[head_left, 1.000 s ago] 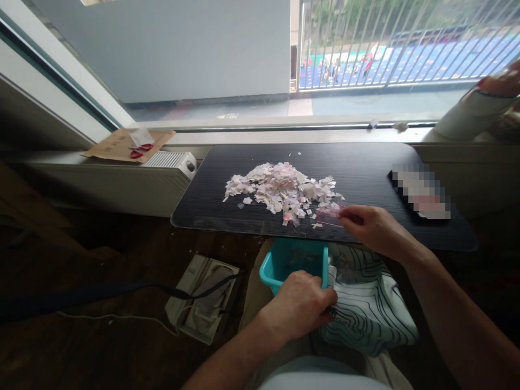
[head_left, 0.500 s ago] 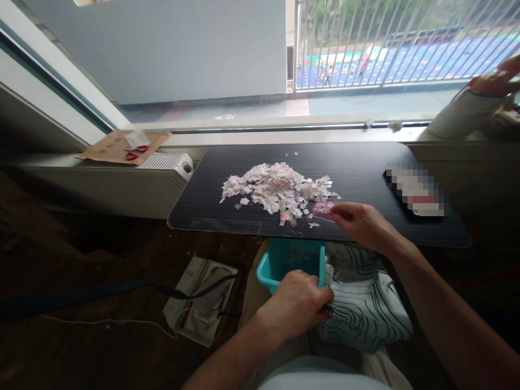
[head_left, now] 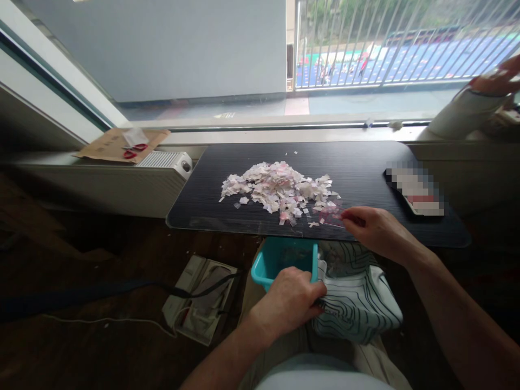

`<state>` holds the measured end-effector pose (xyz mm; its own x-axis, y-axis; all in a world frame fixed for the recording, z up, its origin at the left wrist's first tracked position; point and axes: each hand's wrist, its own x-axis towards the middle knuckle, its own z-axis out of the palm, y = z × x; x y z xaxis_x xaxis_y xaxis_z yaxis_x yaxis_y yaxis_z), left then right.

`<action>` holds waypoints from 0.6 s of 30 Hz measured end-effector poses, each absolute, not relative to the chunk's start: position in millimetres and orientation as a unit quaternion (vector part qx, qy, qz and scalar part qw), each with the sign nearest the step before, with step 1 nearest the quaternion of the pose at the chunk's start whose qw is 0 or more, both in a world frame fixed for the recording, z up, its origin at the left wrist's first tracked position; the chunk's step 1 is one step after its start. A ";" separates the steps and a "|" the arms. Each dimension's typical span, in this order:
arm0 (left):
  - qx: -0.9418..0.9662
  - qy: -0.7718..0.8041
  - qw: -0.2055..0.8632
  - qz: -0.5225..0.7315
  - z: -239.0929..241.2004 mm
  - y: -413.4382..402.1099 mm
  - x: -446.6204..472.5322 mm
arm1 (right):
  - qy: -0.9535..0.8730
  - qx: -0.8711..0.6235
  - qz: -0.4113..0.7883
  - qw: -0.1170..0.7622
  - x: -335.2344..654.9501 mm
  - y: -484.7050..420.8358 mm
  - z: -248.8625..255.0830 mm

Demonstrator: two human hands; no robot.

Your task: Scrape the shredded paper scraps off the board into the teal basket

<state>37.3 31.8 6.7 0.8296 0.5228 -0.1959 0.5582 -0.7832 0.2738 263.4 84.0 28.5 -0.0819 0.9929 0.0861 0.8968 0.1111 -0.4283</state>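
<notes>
Head view: I see the right hand (head_left: 376, 232), pinching a clear pinkish plastic slip (head_left: 331, 216), pulled back off the pale paper-scrap heap (head_left: 280, 188); the left hand (head_left: 290, 300) clenches the teal plastic tub (head_left: 280, 259).

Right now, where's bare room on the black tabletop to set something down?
Bare: left end of the tabletop, between paper pile and its left edge; also between pile and blurred item. Crowded: centre, and front edge where the right hand pinches a scrap.
</notes>
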 end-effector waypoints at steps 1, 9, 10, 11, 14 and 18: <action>0.942 0.289 0.159 -0.056 6.4 32.1 36.5 | -0.723 -0.651 0.138 0.186 262.4 83.6 28.4; 0.934 0.313 0.162 -0.055 3.4 33.1 26.7 | -0.723 -0.656 0.139 0.163 266.4 79.5 27.5; 0.932 0.319 0.161 -0.055 2.5 33.2 24.8 | -0.717 -0.665 0.130 0.161 269.1 78.9 28.1; 0.930 0.325 0.161 -0.053 1.6 33.4 22.9 | -0.711 -0.673 0.123 0.162 271.5 78.6 28.5; 0.924 0.345 0.160 -0.051 0.3 34.7 17.7 | -0.698 -0.682 0.119 0.181 275.6 78.2 28.0; 0.915 0.364 0.167 -0.051 0.9 36.2 13.6 | -0.704 -0.675 0.138 0.171 278.0 73.6 27.8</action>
